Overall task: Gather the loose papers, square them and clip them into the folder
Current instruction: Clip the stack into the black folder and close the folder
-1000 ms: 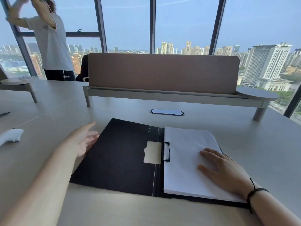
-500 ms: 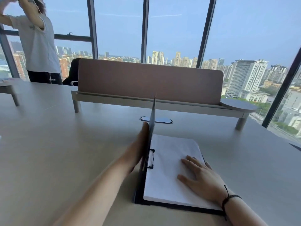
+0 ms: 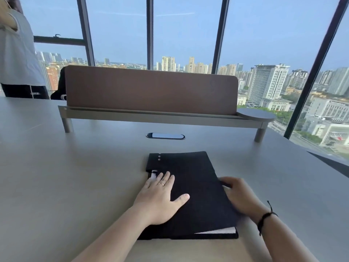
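The grey desk (image 3: 79,167) carries a closed black folder (image 3: 196,188) near its front edge, at the middle. A brown divider screen (image 3: 151,89) stands along the far edge. The left hand (image 3: 160,199) lies flat and open on the cover; the right hand (image 3: 239,197) curls round the folder's right edge. White papers (image 3: 217,231) show at the near right corner. No writing is legible.

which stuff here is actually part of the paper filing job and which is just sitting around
Part of the job:
- black folder, cover closed
- papers, white edge showing at the near right corner
- left hand, flat on the cover
- right hand, at the folder's right edge

Just there:
- desk divider
- cable port in the desk
- person standing at far left
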Available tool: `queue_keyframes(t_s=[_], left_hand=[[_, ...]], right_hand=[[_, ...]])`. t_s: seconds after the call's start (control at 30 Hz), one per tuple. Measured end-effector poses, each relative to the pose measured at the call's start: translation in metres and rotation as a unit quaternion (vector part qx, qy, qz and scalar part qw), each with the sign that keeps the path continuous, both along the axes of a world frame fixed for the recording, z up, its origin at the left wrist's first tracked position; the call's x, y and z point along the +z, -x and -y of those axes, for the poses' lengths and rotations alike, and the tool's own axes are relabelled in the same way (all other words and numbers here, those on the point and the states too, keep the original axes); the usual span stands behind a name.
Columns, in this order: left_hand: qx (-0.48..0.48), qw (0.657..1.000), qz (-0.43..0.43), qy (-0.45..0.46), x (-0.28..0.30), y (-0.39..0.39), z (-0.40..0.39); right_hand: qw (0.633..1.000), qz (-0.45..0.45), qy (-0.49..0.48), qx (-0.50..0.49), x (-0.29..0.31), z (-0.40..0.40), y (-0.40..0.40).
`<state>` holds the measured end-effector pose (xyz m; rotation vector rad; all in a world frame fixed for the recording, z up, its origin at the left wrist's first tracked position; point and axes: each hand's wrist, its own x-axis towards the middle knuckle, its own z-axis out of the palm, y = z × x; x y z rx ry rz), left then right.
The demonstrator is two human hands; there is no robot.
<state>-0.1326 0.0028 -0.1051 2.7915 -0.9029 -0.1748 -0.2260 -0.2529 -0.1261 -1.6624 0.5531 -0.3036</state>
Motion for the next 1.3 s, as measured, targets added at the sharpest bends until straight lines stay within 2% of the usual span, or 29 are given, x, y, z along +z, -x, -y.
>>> queue_keyframes(t_s=[0.03, 0.13, 0.2, 0.23, 0.33, 0.43, 0.53, 0.7, 0.97, 1.3], left_hand=[[0.004, 1.000, 0.011, -0.016, -0.001, 0.000, 0.000], [0.020, 0.999, 0.008, -0.034, -0.002, 0.001, 0.003], [0.023, 0.999, -0.004, -0.032, -0.002, 0.001, 0.003], [0.023, 0.999, -0.005, -0.031, -0.002, 0.001, 0.002], [0.010, 1.000, -0.008, -0.016, -0.001, 0.001, -0.004], [-0.011, 0.999, -0.025, 0.016, 0.000, 0.001, -0.014], [-0.016, 0.999, -0.018, 0.035, -0.003, 0.002, -0.014], [-0.016, 0.998, 0.016, 0.061, -0.007, 0.018, 0.021], [-0.056, 0.996, 0.015, 0.062, -0.008, 0.030, 0.115], [-0.097, 0.992, -0.005, 0.084, -0.006, 0.040, 0.270]], right_hand=[[0.996, 0.008, 0.080, -0.043, 0.026, -0.017, -0.008], [0.972, 0.032, 0.201, -0.118, 0.047, -0.014, -0.009], [0.942, -0.010, 0.328, -0.064, 0.054, -0.037, 0.003], [0.929, -0.006, 0.371, -0.012, 0.060, -0.056, 0.002], [0.876, -0.089, 0.457, 0.126, 0.044, -0.099, -0.011], [0.839, -0.158, 0.490, 0.176, 0.019, -0.117, -0.016], [0.844, -0.158, 0.487, 0.157, 0.013, -0.110, -0.017], [0.832, -0.185, 0.500, 0.153, 0.010, -0.079, -0.006], [0.841, -0.221, 0.485, 0.090, 0.011, 0.006, 0.018], [0.845, -0.245, 0.475, 0.036, 0.012, 0.157, 0.037]])
